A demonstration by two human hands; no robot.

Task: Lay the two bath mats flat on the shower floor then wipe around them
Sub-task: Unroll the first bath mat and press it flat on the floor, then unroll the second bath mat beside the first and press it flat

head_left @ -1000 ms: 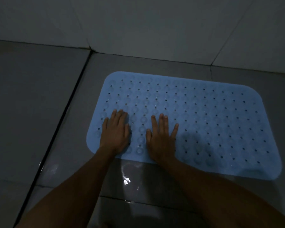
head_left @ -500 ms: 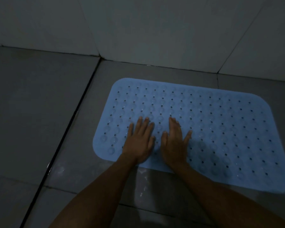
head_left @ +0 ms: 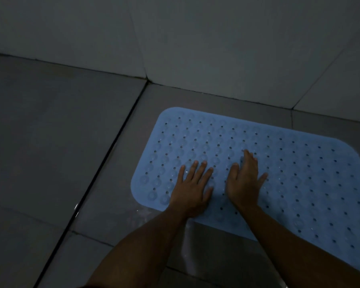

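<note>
A light blue bath mat [head_left: 299, 173] with rows of small holes and suction cups lies flat on the grey tiled shower floor, its right end running off the frame. My left hand [head_left: 192, 189] rests palm down on the mat's near left part, fingers spread. Close to its right, my right hand [head_left: 244, 179] also lies flat on the mat, fingers pointing away from me. Neither hand holds anything. Only one mat is in view, and no cloth is visible.
Grey tiled walls [head_left: 195, 38] meet the floor just behind the mat, with a corner seam at the upper middle. A dark grout line [head_left: 104, 163] runs diagonally across the floor left of the mat. The tile [head_left: 133, 217] by the mat's near edge glints wet.
Both hands have slid to the right along the mat, away from its left end, staying flat and close together. The view has shifted left, so the mat sits further right in the frame.
</note>
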